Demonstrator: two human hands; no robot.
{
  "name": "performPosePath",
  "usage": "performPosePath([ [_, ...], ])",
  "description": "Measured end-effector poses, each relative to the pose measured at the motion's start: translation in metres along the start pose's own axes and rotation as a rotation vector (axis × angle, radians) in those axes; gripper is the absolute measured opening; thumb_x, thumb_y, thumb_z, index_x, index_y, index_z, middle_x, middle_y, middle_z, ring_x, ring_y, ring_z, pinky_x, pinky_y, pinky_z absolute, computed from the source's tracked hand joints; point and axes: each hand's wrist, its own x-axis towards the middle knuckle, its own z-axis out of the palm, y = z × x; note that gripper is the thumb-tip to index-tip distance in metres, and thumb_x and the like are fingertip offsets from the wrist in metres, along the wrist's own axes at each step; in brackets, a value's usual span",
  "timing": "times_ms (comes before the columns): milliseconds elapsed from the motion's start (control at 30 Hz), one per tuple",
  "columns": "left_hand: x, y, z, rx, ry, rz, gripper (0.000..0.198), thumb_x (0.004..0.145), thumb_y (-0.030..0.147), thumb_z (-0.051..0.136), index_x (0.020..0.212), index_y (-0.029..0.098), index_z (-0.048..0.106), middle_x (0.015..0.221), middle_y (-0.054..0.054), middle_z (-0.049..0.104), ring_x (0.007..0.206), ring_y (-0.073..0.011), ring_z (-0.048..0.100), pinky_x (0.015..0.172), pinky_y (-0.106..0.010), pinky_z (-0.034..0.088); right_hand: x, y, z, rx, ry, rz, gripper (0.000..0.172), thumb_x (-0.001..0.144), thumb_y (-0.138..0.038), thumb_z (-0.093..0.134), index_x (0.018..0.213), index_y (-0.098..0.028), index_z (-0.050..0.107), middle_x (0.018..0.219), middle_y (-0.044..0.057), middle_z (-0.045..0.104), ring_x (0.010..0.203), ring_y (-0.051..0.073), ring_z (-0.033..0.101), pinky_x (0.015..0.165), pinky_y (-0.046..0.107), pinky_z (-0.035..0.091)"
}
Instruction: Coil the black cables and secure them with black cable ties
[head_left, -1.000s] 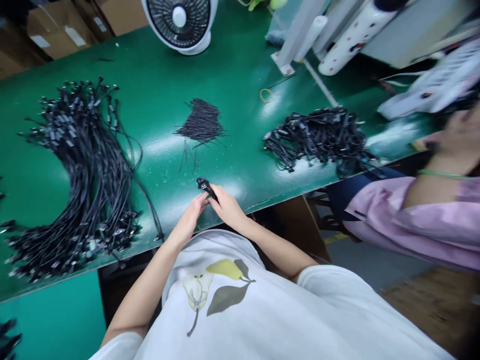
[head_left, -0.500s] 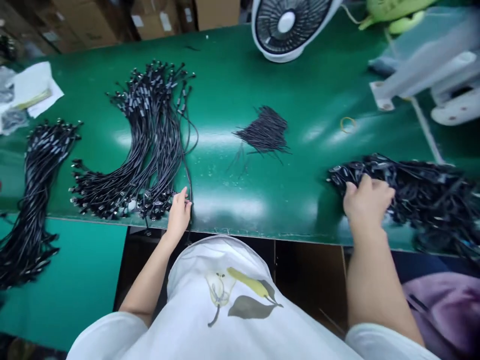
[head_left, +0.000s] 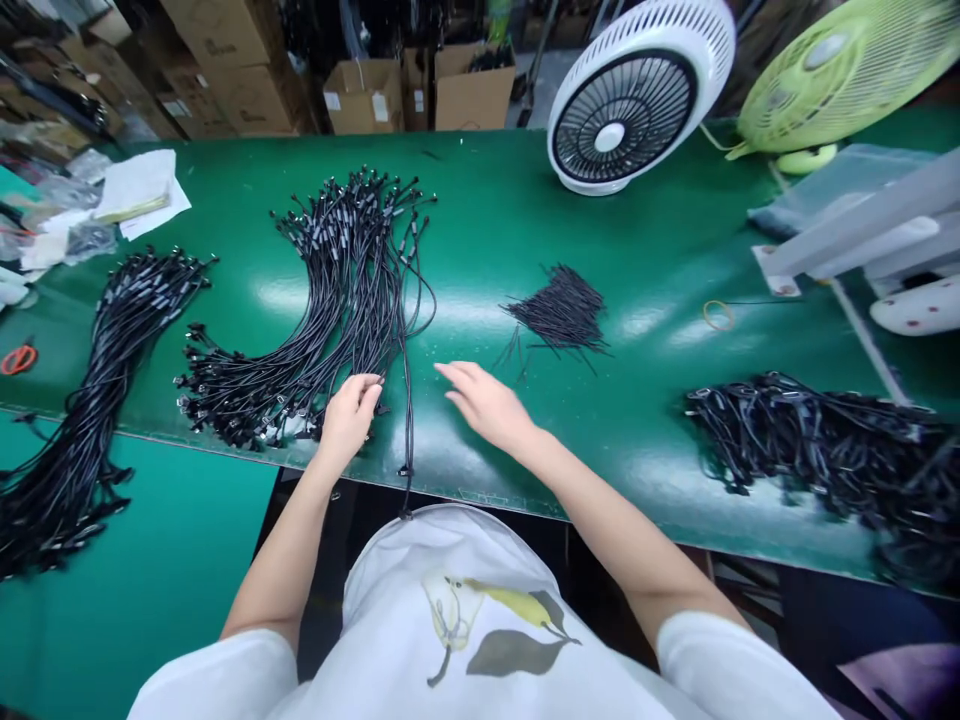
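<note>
My left hand (head_left: 349, 418) is closed, its fingers curled over the lower right ends of a large bundle of black cables (head_left: 349, 290); its grip is partly hidden. My right hand (head_left: 486, 405) is held over the green table, fingers stretched out and nothing in it. Between the hands, a loose black cable (head_left: 409, 400) runs down over the table's front edge, its connectors by my shirt. Beyond my right hand lies a heap of short black ties (head_left: 564, 308).
Another cable bundle (head_left: 112, 370) lies at the left, and a tangled cable pile (head_left: 817, 440) at the right. A white fan (head_left: 626, 105) and a green fan (head_left: 832, 70) stand at the back. A yellow rubber band (head_left: 718, 315) and orange-handled scissors (head_left: 19, 358) are on the table (head_left: 480, 230).
My right hand has left the cable pile on the right and come over to the middle, opening out. My left hand stays at the bundle. The view has tilted up.
</note>
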Motion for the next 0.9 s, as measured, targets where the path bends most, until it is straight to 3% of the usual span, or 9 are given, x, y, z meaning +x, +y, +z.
performPosePath([
  [33,-0.002,-0.001,-0.002,-0.023,-0.018,0.000,0.030,0.095,0.035,0.045,0.114,0.019,0.063,0.103,-0.007,0.066,0.085,-0.0183,0.063,0.081,-0.032,0.049,0.022,-0.012,0.010,0.021,-0.060,0.038,0.045,0.098,-0.031,0.043,0.142,-0.023,0.045,0.137,0.011,0.055,0.125,0.022,0.053,0.102,0.036,0.045],
  [100,-0.005,-0.005,-0.005,0.006,-0.032,0.021,0.031,0.095,0.033,0.047,0.118,0.019,0.061,0.105,-0.008,0.065,0.089,-0.0190,0.063,0.085,-0.032,0.049,0.061,-0.027,0.027,0.021,-0.144,0.186,0.040,0.097,-0.038,0.046,0.130,-0.018,0.055,0.122,0.013,0.064,0.114,0.024,0.059,0.095,0.036,0.047],
  [167,-0.010,-0.011,-0.006,0.088,-0.041,0.050,0.031,0.095,0.028,0.046,0.120,0.018,0.061,0.106,-0.009,0.065,0.095,-0.0212,0.063,0.089,-0.035,0.049,0.089,-0.028,0.040,0.007,-0.195,0.291,0.033,0.092,-0.042,0.055,0.105,-0.014,0.067,0.102,0.014,0.070,0.099,0.026,0.065,0.085,0.035,0.048],
  [233,-0.017,-0.015,-0.003,0.190,-0.045,0.090,0.032,0.095,0.024,0.044,0.122,0.017,0.059,0.109,-0.011,0.064,0.100,-0.0240,0.062,0.092,-0.039,0.048,0.104,-0.020,0.050,0.003,-0.212,0.343,0.026,0.090,-0.038,0.058,0.089,-0.015,0.068,0.094,0.013,0.071,0.092,0.025,0.066,0.079,0.031,0.047],
  [367,-0.040,-0.006,0.017,0.342,0.041,0.173,0.034,0.096,0.026,0.043,0.126,0.016,0.057,0.117,-0.016,0.061,0.107,-0.0287,0.057,0.095,-0.044,0.046,0.103,-0.004,0.062,0.010,-0.165,0.447,0.031,0.094,-0.041,0.048,0.094,-0.016,0.066,0.100,0.013,0.071,0.093,0.022,0.065,0.077,0.028,0.044],
  [567,-0.056,0.005,0.053,0.369,-0.207,0.161,0.050,0.093,0.034,0.052,0.138,0.013,0.044,0.124,-0.018,0.058,0.110,-0.0304,0.056,0.093,-0.044,0.048,0.097,0.002,0.067,0.129,-0.209,0.467,0.028,0.090,-0.039,0.054,0.086,-0.015,0.067,0.084,0.005,0.070,0.071,0.012,0.059,0.061,0.021,0.039],
  [700,-0.053,-0.004,0.061,0.354,-0.250,0.151,0.045,0.091,0.025,0.054,0.133,0.011,0.047,0.123,-0.018,0.057,0.114,-0.0321,0.055,0.096,-0.046,0.046,0.089,0.008,0.058,0.155,-0.197,0.485,0.033,0.095,-0.037,0.045,0.090,-0.013,0.066,0.083,0.005,0.069,0.064,0.010,0.055,0.059,0.021,0.036],
  [800,-0.048,-0.007,0.062,0.247,-0.214,0.094,0.046,0.087,0.011,0.049,0.133,0.012,0.045,0.125,-0.018,0.052,0.111,-0.0282,0.058,0.094,-0.043,0.048,0.086,0.004,0.059,0.139,-0.213,0.484,0.034,0.094,-0.041,0.048,0.083,-0.015,0.067,0.084,0.007,0.070,0.072,0.013,0.058,0.063,0.023,0.036],
  [900,-0.044,-0.008,0.061,0.081,-0.229,0.020,0.050,0.085,0.005,0.045,0.134,0.014,0.044,0.121,-0.016,0.052,0.094,-0.0202,0.063,0.090,-0.038,0.051,0.086,-0.007,0.067,0.136,-0.258,0.464,0.030,0.087,-0.044,0.059,0.076,-0.017,0.067,0.083,0.006,0.070,0.075,0.015,0.059,0.064,0.024,0.035],
])
